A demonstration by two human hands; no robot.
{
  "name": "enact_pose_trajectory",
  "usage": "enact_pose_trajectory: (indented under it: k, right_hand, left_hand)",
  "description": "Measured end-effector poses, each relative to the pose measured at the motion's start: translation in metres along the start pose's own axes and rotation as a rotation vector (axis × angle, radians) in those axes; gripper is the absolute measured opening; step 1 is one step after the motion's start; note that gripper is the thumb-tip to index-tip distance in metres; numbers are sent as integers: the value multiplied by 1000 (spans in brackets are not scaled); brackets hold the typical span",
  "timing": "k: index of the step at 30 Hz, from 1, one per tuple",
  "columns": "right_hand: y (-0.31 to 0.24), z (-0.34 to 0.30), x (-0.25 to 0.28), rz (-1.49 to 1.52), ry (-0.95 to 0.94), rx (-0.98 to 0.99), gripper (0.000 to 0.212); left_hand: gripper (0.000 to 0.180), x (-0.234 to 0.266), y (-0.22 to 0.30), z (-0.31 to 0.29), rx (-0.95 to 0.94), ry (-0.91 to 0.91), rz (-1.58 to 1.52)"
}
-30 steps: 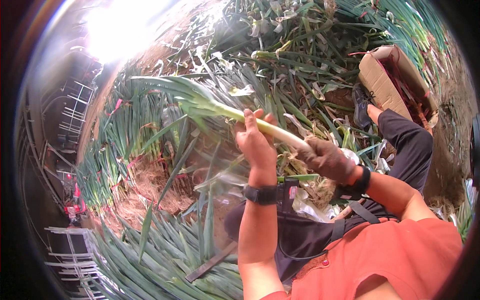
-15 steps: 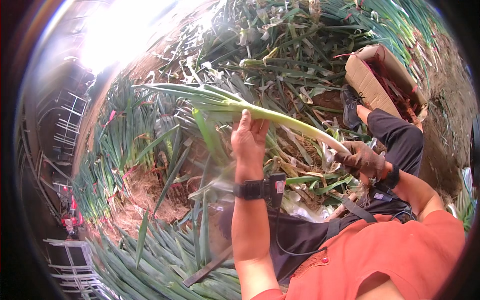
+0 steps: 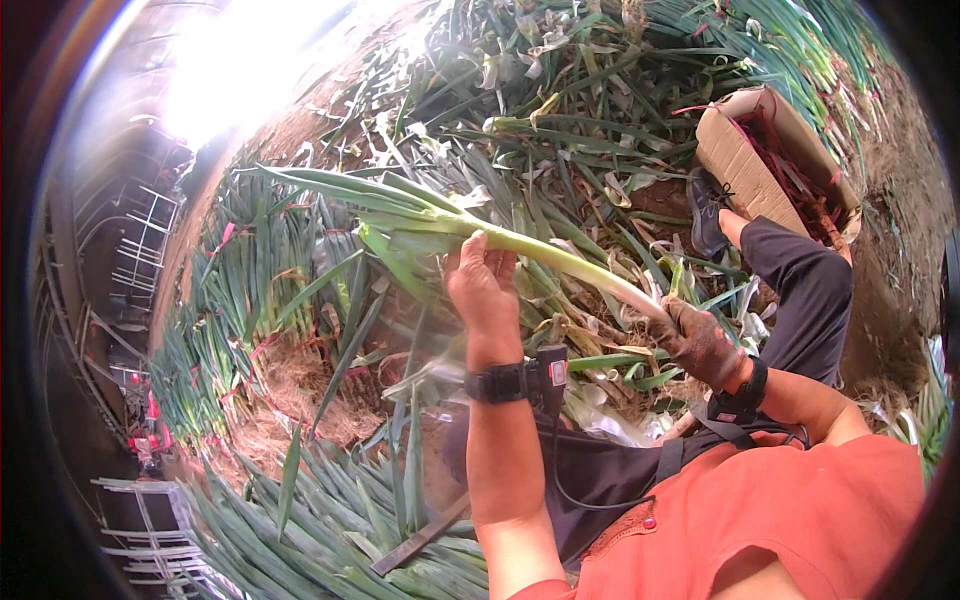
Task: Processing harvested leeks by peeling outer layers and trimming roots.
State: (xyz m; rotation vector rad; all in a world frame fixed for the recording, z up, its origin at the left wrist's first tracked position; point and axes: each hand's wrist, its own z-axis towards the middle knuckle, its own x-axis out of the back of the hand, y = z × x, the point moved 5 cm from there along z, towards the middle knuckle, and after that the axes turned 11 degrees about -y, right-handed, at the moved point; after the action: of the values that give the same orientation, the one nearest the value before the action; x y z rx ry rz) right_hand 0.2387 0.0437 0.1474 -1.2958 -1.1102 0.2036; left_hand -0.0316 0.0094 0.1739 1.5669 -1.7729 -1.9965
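Note:
A long green onion (image 3: 560, 262) lies across in front of me, its green leaves fanned to the left and its pale root end to the right. My bare left hand (image 3: 482, 285) is closed around it where the leaves branch, with the thumb on top. My right hand (image 3: 705, 345), in a brown glove, is closed on the pale root end and hides the roots. One bent leaf (image 3: 395, 262) hangs down beside my left hand.
Loose leaves and trimmings (image 3: 560, 130) cover the ground ahead. Tied bundles of green onions (image 3: 260, 260) stand at left, and more onions (image 3: 340, 520) lie at lower left. A cardboard box (image 3: 745, 160) with reddish strips stands beyond my shoe (image 3: 706, 212).
Both hands and the green onion have shifted left, the right hand also nearer to me. The hanging leaf has swung left.

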Motion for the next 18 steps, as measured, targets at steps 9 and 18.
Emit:
enact_pose_trajectory:
  k: [9,18]
  right_hand:
    - [2,-9,-6,106,-90,-77,36]
    - [-6,-17,-22,905,-469,-312,38]
  left_hand:
    - [16,4,-4,1,6,9,112]
    - [14,15,-13,9,-34,-2,37]
